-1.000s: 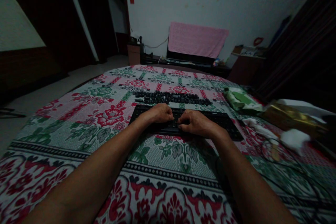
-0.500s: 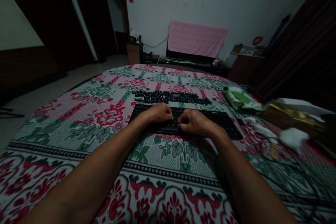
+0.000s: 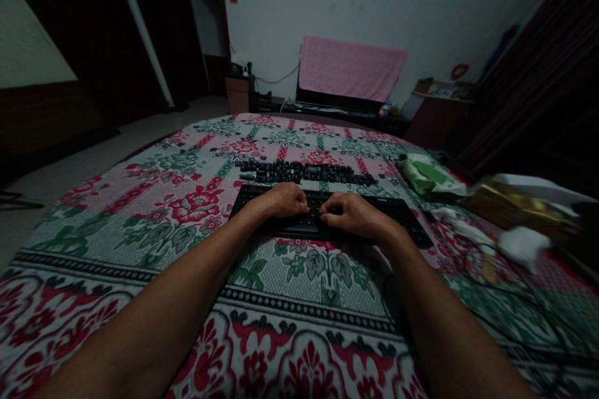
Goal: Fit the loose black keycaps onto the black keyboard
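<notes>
A black computer keyboard [image 3: 405, 218] lies flat on the patterned cloth in front of me, with small pale dots where keycaps seem to be off. My left hand [image 3: 284, 201] rests over its left-middle part, fingers curled and closed. Just to the right, my right hand [image 3: 352, 214] is bent over the keyboard with thumb and forefinger drawn together. Anything small between the fingers of either hand is too dark to make out. Beyond the keyboard, many loose black keycaps [image 3: 309, 172] lie in a long, rough band.
A green and white wipes pack [image 3: 428, 174], a golden box [image 3: 519, 207] and crumpled white tissue [image 3: 524, 248] lie on the right. Dark cables [image 3: 515, 296] loop over the floral cloth [image 3: 196, 206] there. A pink towel [image 3: 350, 68] hangs near the far wall.
My right hand has shifted slightly right, and its fingers have lifted and straightened a little. The left hand stays almost where it was.
</notes>
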The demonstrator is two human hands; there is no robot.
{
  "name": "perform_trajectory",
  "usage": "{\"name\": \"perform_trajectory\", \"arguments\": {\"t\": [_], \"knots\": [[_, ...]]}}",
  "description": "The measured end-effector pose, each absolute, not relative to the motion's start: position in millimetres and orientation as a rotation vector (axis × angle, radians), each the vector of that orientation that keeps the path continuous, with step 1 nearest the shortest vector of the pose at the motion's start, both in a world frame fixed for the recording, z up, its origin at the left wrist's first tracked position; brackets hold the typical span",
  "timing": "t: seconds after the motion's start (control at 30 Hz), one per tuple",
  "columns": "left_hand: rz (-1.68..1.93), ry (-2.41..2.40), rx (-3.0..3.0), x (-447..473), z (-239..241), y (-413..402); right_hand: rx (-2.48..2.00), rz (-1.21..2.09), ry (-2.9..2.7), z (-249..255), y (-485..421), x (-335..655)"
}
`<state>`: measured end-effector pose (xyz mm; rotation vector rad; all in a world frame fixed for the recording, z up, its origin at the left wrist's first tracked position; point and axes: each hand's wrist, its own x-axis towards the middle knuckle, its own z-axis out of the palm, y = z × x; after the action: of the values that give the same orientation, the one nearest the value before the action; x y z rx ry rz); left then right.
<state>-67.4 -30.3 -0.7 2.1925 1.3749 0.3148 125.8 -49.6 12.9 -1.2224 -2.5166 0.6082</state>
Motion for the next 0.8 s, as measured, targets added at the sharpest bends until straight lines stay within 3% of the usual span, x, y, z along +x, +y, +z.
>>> {"name": "perform_trajectory", "arguments": {"t": [0.8], "knots": [[0.285, 1.378, 2.213, -67.7, -2.5, -29.8, -1.225, 0.647, -2.561, 13.5, -51.8, 123.9]]}}
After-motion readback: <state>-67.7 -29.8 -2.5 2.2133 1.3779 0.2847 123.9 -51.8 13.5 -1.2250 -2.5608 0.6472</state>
